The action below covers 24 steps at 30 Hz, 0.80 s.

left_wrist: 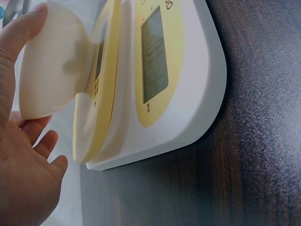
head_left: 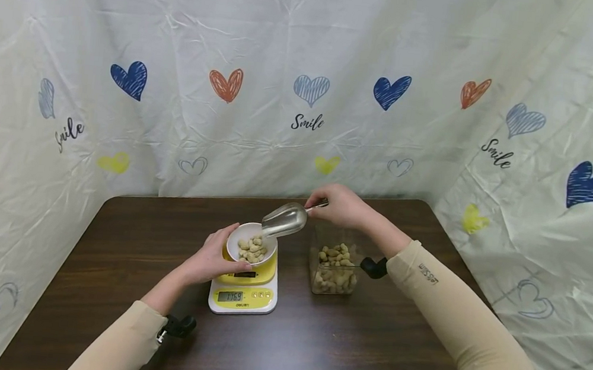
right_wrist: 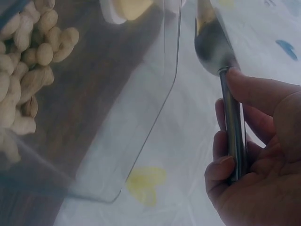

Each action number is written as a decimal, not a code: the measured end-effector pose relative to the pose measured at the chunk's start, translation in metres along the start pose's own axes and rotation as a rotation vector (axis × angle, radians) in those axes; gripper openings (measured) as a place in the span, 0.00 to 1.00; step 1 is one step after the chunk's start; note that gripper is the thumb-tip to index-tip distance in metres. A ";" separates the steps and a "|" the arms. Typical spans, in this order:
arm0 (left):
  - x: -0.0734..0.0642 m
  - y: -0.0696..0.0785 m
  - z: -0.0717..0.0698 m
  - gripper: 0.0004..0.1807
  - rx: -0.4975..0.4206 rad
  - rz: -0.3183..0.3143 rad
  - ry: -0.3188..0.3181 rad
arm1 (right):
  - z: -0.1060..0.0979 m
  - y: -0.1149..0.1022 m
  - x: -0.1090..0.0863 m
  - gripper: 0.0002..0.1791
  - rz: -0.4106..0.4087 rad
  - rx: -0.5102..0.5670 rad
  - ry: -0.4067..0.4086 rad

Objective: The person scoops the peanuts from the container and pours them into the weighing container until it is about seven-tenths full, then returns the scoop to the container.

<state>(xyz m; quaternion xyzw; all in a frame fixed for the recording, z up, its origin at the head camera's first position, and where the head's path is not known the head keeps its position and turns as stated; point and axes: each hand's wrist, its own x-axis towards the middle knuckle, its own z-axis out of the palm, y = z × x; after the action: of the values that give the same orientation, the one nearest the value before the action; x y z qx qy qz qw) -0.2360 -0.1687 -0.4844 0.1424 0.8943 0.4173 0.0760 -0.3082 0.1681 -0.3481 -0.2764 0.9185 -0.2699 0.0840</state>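
Observation:
A white bowl (head_left: 239, 234) with several peanuts (head_left: 252, 248) in it sits on the yellow top of a kitchen scale (head_left: 243, 300). My left hand (head_left: 213, 255) grips the bowl at its left side, thumb near the front and fingers behind. In the left wrist view the bowl (left_wrist: 56, 61) bears that thumb on its outer wall. With my right hand (head_left: 341, 206) I hold a metal scoop (head_left: 285, 219) by its handle, its mouth tipped down over the bowl's right rim. The right wrist view has fingers and thumb wrapped on the scoop handle (right_wrist: 233, 127). Whether the scoop holds peanuts is hidden.
A clear box (head_left: 333, 290) with many peanuts (head_left: 337, 254) stands right of the scale, below my right forearm. The dark wooden table (head_left: 312, 353) ends at a hanging white cloth (head_left: 255, 169) printed with hearts.

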 end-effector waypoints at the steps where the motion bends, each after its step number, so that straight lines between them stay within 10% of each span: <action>1: 0.000 0.000 0.000 0.64 -0.002 0.001 -0.001 | -0.002 0.001 -0.002 0.08 0.000 0.006 0.002; 11: -0.001 0.008 -0.003 0.70 0.000 0.037 0.013 | -0.029 0.016 -0.034 0.11 0.067 0.063 0.039; 24: 0.004 0.077 0.007 0.66 -0.027 0.183 -0.026 | -0.063 0.043 -0.073 0.10 0.057 -0.022 0.100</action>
<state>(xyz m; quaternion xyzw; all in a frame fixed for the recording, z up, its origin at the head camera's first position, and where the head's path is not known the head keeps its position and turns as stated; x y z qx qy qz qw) -0.2234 -0.1154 -0.4299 0.2278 0.8707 0.4328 0.0513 -0.2867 0.2669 -0.3179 -0.2374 0.9320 -0.2706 0.0423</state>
